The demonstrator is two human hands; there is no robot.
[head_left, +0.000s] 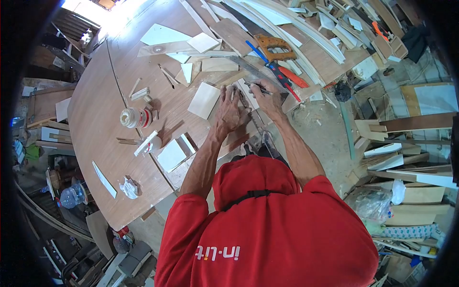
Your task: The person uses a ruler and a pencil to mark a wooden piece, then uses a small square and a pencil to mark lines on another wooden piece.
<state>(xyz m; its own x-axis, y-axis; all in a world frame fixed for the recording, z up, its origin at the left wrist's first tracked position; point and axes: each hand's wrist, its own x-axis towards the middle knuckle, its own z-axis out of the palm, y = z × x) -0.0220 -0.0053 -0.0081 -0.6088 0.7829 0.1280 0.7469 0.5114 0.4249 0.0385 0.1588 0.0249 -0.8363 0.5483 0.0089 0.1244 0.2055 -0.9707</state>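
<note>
My left hand (231, 111) lies flat on a wooden piece (244, 125) on the brown workbench (95, 119), pressing a metal square (244, 98) against it. My right hand (268, 98) holds a dark pencil (256, 87) with its tip at the square's edge. A pale square board (204, 100) lies just left of my left hand. A hand saw (273, 47) with a wooden handle rests beyond my right hand.
A glue jar (136, 117) lies on its side at mid-bench among small wood offcuts (171, 155). Red and blue tools (287, 76) lie by the saw. Long pale strips (296, 33) lie stacked at the far edge. Timber scraps (406, 158) litter the floor to the right.
</note>
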